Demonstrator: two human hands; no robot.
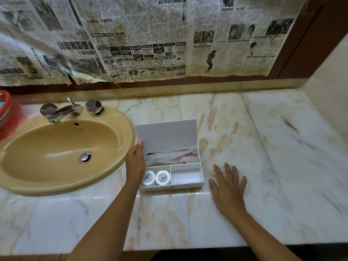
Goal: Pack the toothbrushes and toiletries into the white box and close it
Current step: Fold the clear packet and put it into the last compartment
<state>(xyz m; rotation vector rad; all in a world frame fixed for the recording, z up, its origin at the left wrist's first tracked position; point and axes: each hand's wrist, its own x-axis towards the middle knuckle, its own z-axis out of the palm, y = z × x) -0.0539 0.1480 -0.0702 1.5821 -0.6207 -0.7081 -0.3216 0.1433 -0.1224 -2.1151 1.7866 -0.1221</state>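
The white box (201, 182) stands on the marble counter beside the sink, its lid (165, 134) raised and tilted forward. Wrapped toothbrushes (171, 157) with pink handles lie in its long back compartment. Two round wrapped toiletries (156, 177) sit in the front left compartment. The front right compartment looks empty. My left hand (134, 162) touches the lid's left edge with its thumb, fingers hidden behind the box side. My right hand (227, 187) lies flat with spread fingers on the counter just right of the box, over a small clear wrapped item (212, 173) that is blurred.
A tan sink (56, 157) with chrome taps (64, 110) fills the left. A red basket (9, 113) stands at the far left edge. Newspaper (150, 44) hangs on the wall behind. The marble counter (282, 138) runs right to a side wall.
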